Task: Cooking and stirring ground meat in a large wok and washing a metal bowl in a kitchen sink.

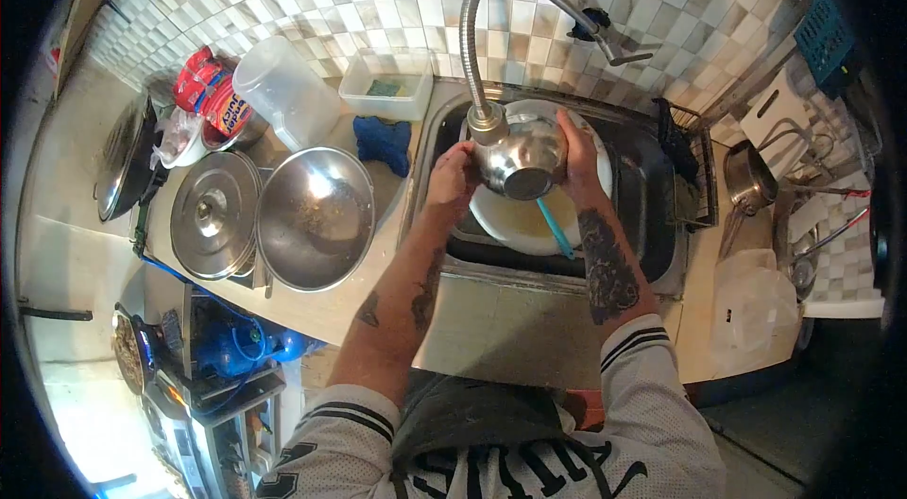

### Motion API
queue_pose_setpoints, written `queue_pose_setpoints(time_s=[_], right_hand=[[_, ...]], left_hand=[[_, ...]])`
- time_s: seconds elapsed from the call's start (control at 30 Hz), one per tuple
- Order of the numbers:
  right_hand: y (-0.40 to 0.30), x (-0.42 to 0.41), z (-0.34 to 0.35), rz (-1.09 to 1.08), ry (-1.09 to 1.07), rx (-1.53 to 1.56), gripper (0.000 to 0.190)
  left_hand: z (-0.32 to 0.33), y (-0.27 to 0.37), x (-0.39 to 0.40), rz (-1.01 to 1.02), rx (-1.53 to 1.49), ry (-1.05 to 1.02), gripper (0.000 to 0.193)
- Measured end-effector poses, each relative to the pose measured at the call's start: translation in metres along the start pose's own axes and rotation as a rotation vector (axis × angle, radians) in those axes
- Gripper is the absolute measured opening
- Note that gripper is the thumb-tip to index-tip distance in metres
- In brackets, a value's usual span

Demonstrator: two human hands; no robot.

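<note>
Both my hands hold a small stainless steel bowl under the flexible metal faucet. My left hand grips its left side and my right hand its right side; the bowl is tilted, its round base towards me. Below it in the sink sits a large white basin with yellowish contents, and a turquoise handle leans out over its near rim. Whether water runs from the faucet cannot be told.
Left of the sink lie a steel mixing bowl, a steel lid, a blue sponge, a plastic pitcher and a clear tub. A wire rack, saucepan and plastic bag stand at right.
</note>
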State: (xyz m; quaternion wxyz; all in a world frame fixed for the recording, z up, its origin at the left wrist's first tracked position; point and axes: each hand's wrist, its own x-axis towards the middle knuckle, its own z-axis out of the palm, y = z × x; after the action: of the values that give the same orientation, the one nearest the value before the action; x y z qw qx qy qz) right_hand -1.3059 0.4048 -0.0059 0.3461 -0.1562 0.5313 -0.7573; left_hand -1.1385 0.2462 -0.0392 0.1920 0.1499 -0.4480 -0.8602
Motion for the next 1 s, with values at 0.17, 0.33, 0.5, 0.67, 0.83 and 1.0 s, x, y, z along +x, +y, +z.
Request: queue_pose_setpoints(time_s=[0.17, 0.33, 0.5, 0.67, 0.83, 1.0], right_hand=[[0.030, -0.018, 0.013, 0.070, 0.219, 0.377, 0.045], [0.022, -0.048, 0.078, 0.106, 0.529, 0.850, 0.068], [0.040, -0.057, 0.060, 0.067, 0.411, 0.368, 0.070], [0.036, -0.046, 0.049, -0.095, 0.237, 0.385, 0.054], [0.013, -0.029, 0.072, -0.162, -0.007, 0.214, 0.045], [-0.007, -0.052, 0.063, -0.155, -0.502, -1.316, 0.052]], left_hand=[[0.030, -0.035, 0.003, 0.058, -0.295, 0.506, 0.026], [0.084, -0.063, -0.009, 0.051, -0.331, 0.804, 0.048], [0.046, -0.014, 0.012, -0.119, -0.285, 0.600, 0.062], [0.058, 0.001, 0.017, -0.253, -0.276, 0.403, 0.063], [0.040, -0.031, 0.007, -0.462, -0.434, 0.117, 0.044], [0.044, 0.016, 0.009, -0.275, 0.087, 0.156, 0.035]])
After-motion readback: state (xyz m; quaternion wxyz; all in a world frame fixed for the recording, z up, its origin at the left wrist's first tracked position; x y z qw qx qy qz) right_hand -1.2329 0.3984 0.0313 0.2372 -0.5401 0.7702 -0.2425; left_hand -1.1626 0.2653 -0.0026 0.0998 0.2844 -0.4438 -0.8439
